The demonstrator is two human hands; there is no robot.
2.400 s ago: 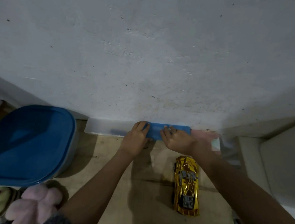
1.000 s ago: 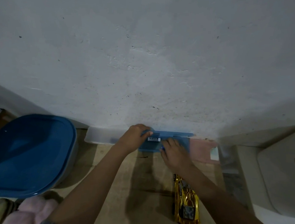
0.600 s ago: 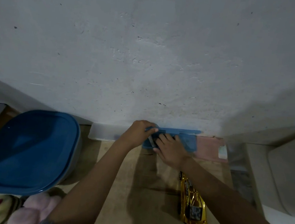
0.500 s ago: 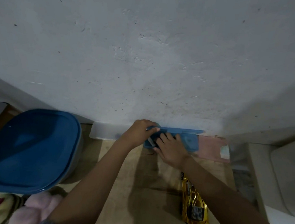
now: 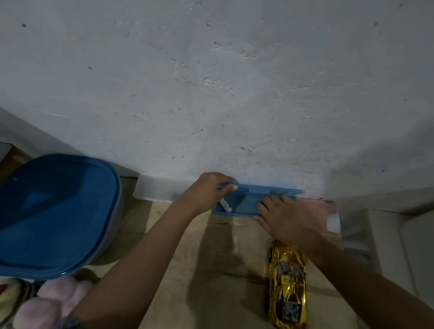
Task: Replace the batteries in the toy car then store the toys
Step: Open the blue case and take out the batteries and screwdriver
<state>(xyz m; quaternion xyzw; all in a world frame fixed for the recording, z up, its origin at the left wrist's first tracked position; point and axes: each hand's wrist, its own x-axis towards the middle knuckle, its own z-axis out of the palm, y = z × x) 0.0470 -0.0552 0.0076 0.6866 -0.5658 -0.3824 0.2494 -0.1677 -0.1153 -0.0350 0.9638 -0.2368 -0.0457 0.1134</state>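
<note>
From the head camera we see a tan work surface (image 5: 215, 268) set against a rough, speckled white wall (image 5: 218, 73). At the wall's foot lies a small blue case (image 5: 244, 205): our left hand (image 5: 206, 192) is curled on its raised lid edge, and our right hand (image 5: 287, 219), fingers spread and holding nothing, rests at its right end. The gold toy car (image 5: 288, 289) sits near the right forearm. A blue-lidded tub (image 5: 46, 213) and plush toys (image 5: 51, 304) lie left.

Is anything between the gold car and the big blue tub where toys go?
Yes. The person's left arm stretches across the floor between the gold car and the big blue tub, while the left hand lifts the small blue box's lid. The tub's blue lid is on.
</note>
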